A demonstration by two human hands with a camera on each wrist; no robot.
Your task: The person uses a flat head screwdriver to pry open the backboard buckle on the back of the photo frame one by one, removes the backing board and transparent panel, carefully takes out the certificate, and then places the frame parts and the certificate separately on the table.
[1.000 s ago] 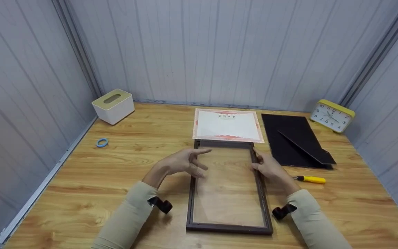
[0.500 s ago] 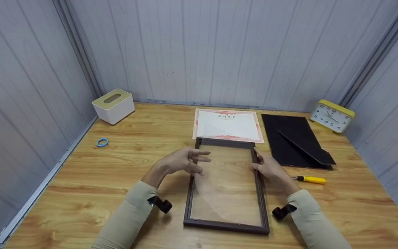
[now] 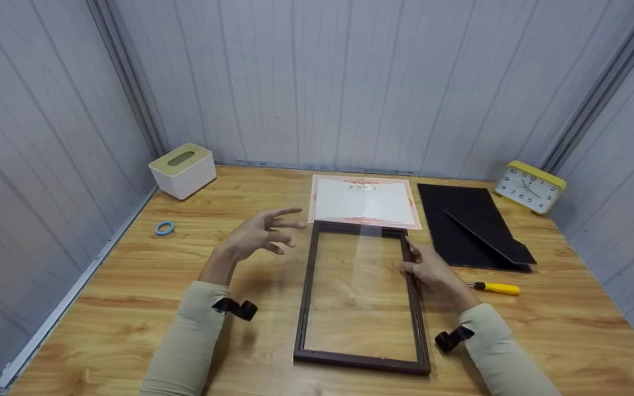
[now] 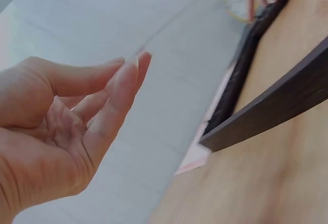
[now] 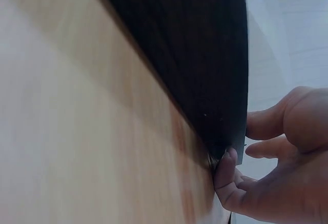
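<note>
A dark brown picture frame (image 3: pixel 361 362) lies on the wooden table in front of me, its long sides running away from me. My left hand (image 3: pixel 253 237), raised left of the frame, pinches the edge of a thin clear pane (image 4: pixel 171 23) between thumb and fingertips, as the left wrist view shows. The pane is hard to make out in the head view, where a pale reflection crosses the frame. My right hand (image 3: pixel 430 268) grips the frame's right side bar, thumb on the inner side and a finger low at the outer face (image 5: pixel 225 170).
A red-bordered certificate (image 3: pixel 366 201) lies behind the frame. To the right are a black backing board (image 3: pixel 443 220) with a stand flap and a yellow-handled screwdriver (image 3: pixel 497 288). A yellow clock (image 3: pixel 530 186), tissue box (image 3: pixel 183 171) and blue ring (image 3: pixel 164 228) stand farther out.
My left hand has moved left and up from over the frame's left bar, with the clear pane. The frame has shifted slightly left at its near end; my right hand stays on it.
</note>
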